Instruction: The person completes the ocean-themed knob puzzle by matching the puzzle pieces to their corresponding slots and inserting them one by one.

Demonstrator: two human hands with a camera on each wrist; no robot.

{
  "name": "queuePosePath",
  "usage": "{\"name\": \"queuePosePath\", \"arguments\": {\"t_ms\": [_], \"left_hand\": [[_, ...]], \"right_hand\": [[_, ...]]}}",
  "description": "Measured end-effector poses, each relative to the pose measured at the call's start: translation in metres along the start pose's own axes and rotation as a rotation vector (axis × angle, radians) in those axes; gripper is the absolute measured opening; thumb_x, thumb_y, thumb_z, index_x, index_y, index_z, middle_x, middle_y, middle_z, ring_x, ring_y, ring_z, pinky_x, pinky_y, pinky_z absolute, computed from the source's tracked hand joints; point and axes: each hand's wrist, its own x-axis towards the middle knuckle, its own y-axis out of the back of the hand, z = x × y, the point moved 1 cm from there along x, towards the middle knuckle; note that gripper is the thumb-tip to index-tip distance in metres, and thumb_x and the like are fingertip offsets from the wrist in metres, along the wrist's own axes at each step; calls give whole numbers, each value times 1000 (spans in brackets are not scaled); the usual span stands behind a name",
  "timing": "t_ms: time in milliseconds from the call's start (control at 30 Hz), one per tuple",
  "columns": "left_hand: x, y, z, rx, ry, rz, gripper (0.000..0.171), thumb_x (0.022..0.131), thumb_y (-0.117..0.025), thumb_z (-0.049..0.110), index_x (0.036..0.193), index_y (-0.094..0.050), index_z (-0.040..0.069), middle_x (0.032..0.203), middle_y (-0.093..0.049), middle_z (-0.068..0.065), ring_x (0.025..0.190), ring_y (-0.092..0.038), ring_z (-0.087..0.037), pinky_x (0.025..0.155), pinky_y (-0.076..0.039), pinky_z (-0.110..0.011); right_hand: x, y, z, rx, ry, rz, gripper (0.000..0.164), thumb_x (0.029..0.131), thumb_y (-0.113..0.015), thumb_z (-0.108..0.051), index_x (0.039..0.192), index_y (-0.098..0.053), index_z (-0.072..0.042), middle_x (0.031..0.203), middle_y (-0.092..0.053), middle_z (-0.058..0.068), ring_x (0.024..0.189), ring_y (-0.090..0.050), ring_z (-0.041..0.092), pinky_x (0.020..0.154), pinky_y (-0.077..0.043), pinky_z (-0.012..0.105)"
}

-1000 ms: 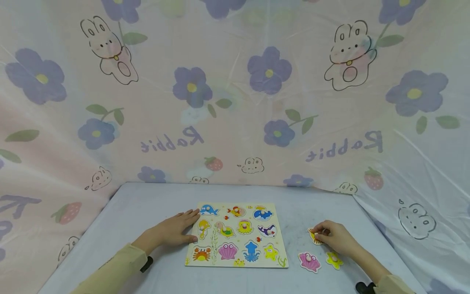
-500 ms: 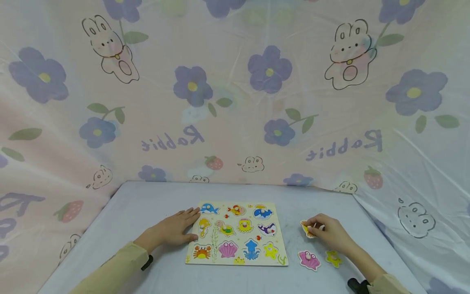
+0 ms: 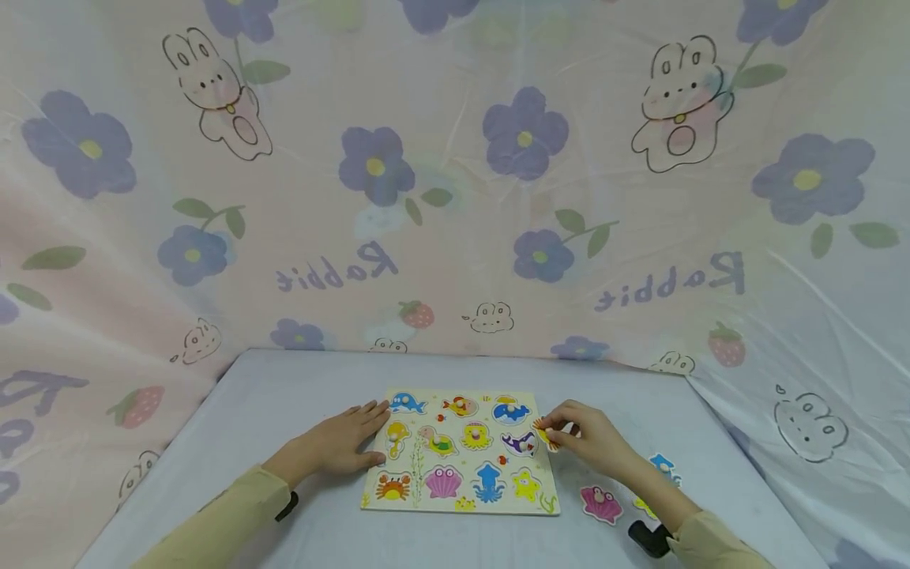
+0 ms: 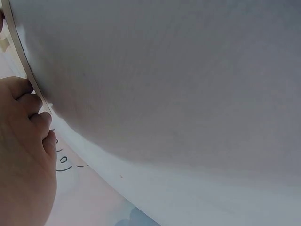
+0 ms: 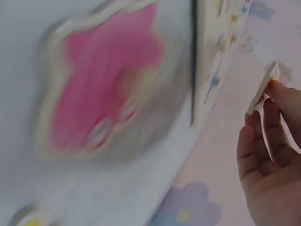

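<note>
My left hand (image 3: 337,438) lies with straight fingers at the left edge of a cream wooden puzzle board (image 3: 465,466) printed with sea animals. In the left wrist view, the fingers of that hand (image 4: 23,155) touch the board's edge (image 4: 21,56). My right hand (image 3: 593,438) pinches an orange-and-yellow puzzle piece (image 3: 546,436) at the board's right edge, near the purple-and-white whale (image 3: 517,445). The right wrist view shows the piece (image 5: 261,92) tilted, edge-on, between thumb and fingers of the right hand (image 5: 277,146). Its printed animal is mostly hidden.
Right of the board lie a pink shell piece (image 3: 601,504), a yellow starfish piece (image 3: 644,507) partly behind my forearm, and a blue piece (image 3: 662,465). A white cloth (image 3: 298,379) covers the table. Behind it hangs a rabbit-and-flower curtain (image 3: 441,221).
My right hand has carried the orange-and-yellow piece leftward from the table to the board's right edge. A blue piece has come into view behind the forearm. My left hand stays put.
</note>
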Motion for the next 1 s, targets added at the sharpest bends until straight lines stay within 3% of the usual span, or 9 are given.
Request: {"name": "queuePosePath", "arguments": {"t_ms": [367,600,1000], "left_hand": [[-2,2,2,1,13,-18,88,101,-52,63,162,-33,2,171,-26,-14,157,-25,-37,126,-27,-53],[-2,3,3,9,17,-19,88,102,-52,63,162,-32,2,171,-25,-14,157,-25,-37,126,-27,-52],[3,3,1,36,18,-22,87,101,-52,62,162,-33,3,171,-25,-13,157,-24,-35,127,-26,-50]], "right_hand": [[32,-38,-37,71,134,-140,11,98,-74,-14,107,-77,-20,100,-71,-8,90,-62,6,74,-57,25],[49,-61,-61,93,209,-177,11,97,-75,-12,106,-76,-19,99,-72,-11,87,-62,4,72,-58,24],[75,-104,-91,129,256,-281,12,96,-76,-10,105,-79,-18,101,-73,-10,85,-60,1,73,-56,20]]}}
